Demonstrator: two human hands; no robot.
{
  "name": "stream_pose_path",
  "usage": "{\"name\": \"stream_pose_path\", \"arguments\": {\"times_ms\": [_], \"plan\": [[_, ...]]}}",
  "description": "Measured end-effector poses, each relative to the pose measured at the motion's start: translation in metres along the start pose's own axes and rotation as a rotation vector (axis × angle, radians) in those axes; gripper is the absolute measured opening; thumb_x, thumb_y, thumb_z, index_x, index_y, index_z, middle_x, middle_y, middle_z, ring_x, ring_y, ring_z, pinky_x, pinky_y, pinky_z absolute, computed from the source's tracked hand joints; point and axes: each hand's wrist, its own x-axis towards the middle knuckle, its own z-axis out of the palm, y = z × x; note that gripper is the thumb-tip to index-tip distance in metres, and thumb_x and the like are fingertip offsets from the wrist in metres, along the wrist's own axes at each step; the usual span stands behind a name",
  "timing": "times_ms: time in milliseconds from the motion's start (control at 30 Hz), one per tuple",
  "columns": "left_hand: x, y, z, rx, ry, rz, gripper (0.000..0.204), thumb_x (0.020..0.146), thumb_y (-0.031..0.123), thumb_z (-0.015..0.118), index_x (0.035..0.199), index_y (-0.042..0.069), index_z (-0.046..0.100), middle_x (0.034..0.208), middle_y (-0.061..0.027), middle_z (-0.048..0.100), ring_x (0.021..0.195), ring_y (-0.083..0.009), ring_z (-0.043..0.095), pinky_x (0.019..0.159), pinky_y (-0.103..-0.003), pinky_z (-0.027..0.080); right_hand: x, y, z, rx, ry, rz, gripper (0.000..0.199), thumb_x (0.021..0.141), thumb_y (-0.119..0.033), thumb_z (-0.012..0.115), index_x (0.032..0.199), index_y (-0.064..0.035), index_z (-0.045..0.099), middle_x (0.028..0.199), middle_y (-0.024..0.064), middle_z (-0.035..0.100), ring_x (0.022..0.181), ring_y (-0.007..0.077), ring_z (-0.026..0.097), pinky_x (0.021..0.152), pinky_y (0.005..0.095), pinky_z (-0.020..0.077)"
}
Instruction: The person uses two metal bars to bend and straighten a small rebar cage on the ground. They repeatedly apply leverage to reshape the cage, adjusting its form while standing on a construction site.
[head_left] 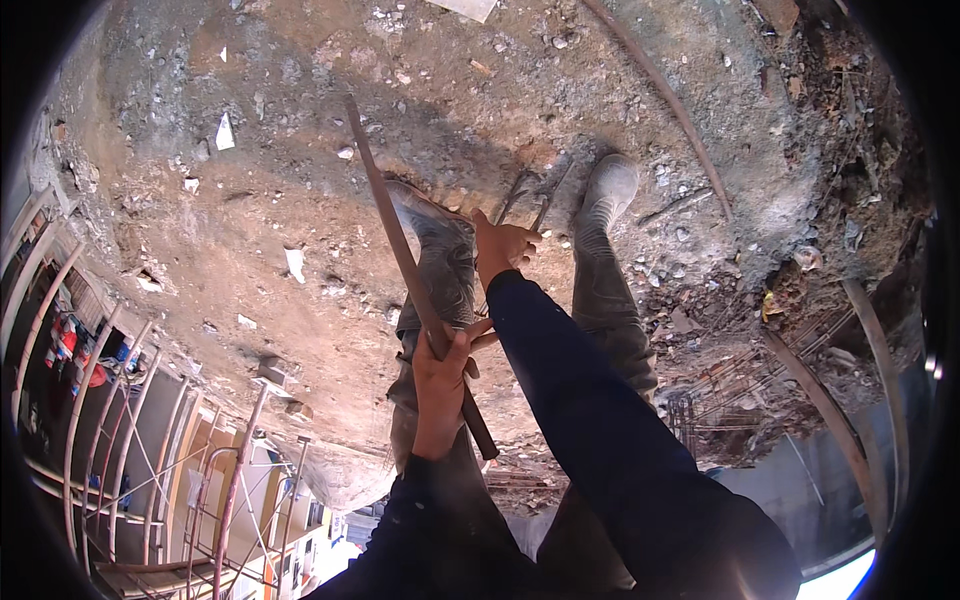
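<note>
My left hand [441,385] is closed around a long brown pole [398,240], below its middle. The pole slants from the far left, over my left boot, down to a dark lower end between my legs. Whether it is wood or rusty metal, I cannot tell. Beyond it, my right hand [503,247] has its fingers curled shut at shin height, between my boots. Two thin dark rods [553,195] show just past its fingers; whether the hand holds them is unclear. A short brown piece [484,338] pokes out beside my left hand, partly hidden by my right sleeve.
Dusty boots [610,185] stand apart on rough dirt ground [250,200] strewn with stones and pale scraps. A curved rod [670,95] lies at the far right. Rubble and thin bars [760,370] are at the right, scaffolding poles [235,490] at the lower left.
</note>
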Motion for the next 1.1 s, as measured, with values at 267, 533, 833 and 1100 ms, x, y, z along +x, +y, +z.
{"name": "stream_pose_path", "arguments": {"times_ms": [267, 533, 833, 1100], "plan": [[0.029, 0.038, -0.012, 0.037, -0.107, -0.043, 0.024, 0.103, 0.021, 0.063, 0.105, 0.006, 0.044, 0.110, -0.0278, 0.071, 0.103, -0.0331, 0.073, 0.060, -0.023, 0.048, 0.028, 0.002, 0.024, 0.050, 0.211, -0.081, 0.069, 0.082, -0.021, 0.075, 0.126, 0.0062, 0.029, 0.124, 0.0296, 0.047, 0.117, 0.0425, 0.054, 0.100, 0.0524, 0.0450], [0.037, 0.066, -0.040, -0.043, -0.285, -0.196, 0.022, 0.105, 0.021, 0.060, 0.108, 0.006, 0.045, 0.111, -0.0292, 0.071, 0.096, -0.0290, 0.076, 0.049, -0.019, 0.042, 0.031, 0.016, 0.041, 0.078, 0.170, -0.263, 0.067, 0.078, -0.013, 0.074, 0.121, 0.0097, 0.028, 0.116, 0.0360, 0.052, 0.112, 0.0484, 0.057, 0.096, 0.0532, 0.0495], [0.048, 0.061, -0.065, 0.118, -0.282, -0.241, 0.024, 0.105, 0.030, 0.058, 0.104, 0.010, 0.044, 0.102, -0.0234, 0.074, 0.074, -0.0165, 0.074, 0.044, -0.019, 0.041, 0.031, 0.009, 0.065, 0.017, 0.265, -0.436, 0.088, 0.071, -0.033, 0.085, 0.122, 0.0122, 0.029, 0.097, 0.0303, 0.064, 0.091, 0.0455, 0.069, 0.082, 0.0489, 0.0578], [0.021, 0.057, -0.070, 0.098, -0.346, -0.251, 0.022, 0.104, 0.024, 0.061, 0.103, 0.008, 0.046, 0.086, -0.0245, 0.072, 0.046, -0.0105, 0.053, 0.043, -0.021, 0.040, 0.068, 0.037, 0.031, 0.050, -0.264, -0.612, 0.086, 0.084, -0.042, 0.082, 0.129, 0.0144, 0.034, 0.097, 0.0205, 0.065, 0.090, 0.0332, 0.068, 0.083, 0.0409, 0.0552]]}}
